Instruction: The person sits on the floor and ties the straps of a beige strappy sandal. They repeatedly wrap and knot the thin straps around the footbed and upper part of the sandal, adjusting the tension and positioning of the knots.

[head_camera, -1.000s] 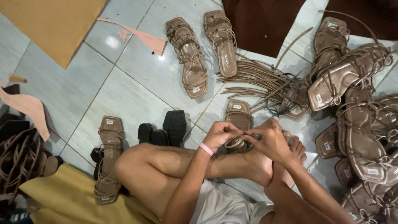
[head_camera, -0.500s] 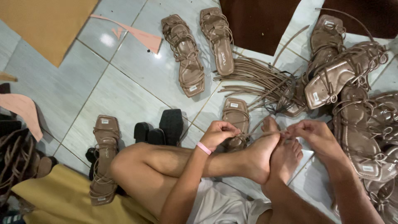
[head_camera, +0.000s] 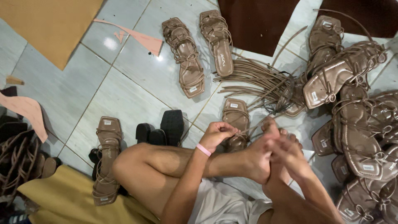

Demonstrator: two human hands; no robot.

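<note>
Pinching a strap (head_camera: 248, 132), left hand (head_camera: 217, 133) steadies the sandal (head_camera: 234, 118); right hand (head_camera: 288, 151) blurred, grip unclear.

Bare tile floor (head_camera: 112, 93) lies open left of centre, between the tan sheet (head_camera: 49, 25) and the single sandal (head_camera: 107, 159). The left hand (head_camera: 217, 133) and right hand (head_camera: 286, 151) work in a tight pocket: a sandal (head_camera: 235, 120) directly ahead, the person's feet (head_camera: 265, 157) between the hands, a bundle of loose straps (head_camera: 253, 81) beyond. A sandal heap (head_camera: 356, 124) blocks the right side; two black heel blocks (head_camera: 161, 128) stand just left.
</note>
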